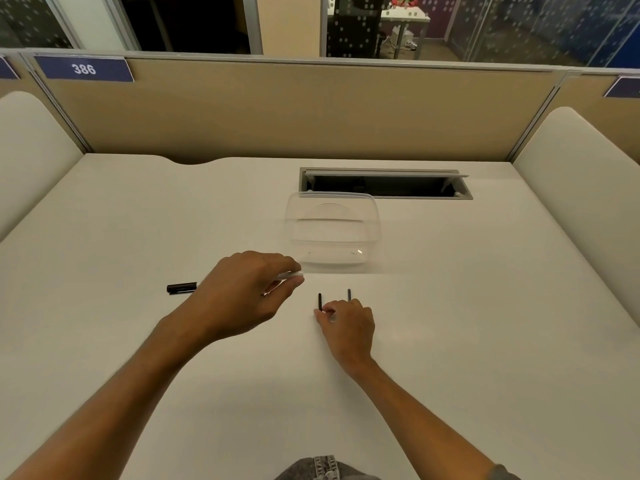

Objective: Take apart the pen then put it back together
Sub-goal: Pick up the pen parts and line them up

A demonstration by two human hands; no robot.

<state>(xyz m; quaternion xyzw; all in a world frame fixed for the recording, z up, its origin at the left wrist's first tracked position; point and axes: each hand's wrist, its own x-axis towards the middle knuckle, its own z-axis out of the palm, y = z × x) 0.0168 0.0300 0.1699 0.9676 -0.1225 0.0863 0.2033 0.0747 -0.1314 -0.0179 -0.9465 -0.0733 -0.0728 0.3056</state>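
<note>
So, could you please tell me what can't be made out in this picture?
Head view only:
- Clear pen barrel: mostly hidden inside the left hand.
- Two thin dark parts: near ends covered by the right hand; too small to identify.
- Black cap: right end behind the left hand.

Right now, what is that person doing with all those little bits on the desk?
A person has a pen in pieces. The left hand holds the clear pen barrel. The right hand pinches a thin black piece on the white desk. Another thin black piece lies beside it, and the black cap lies off to the left.
</note>
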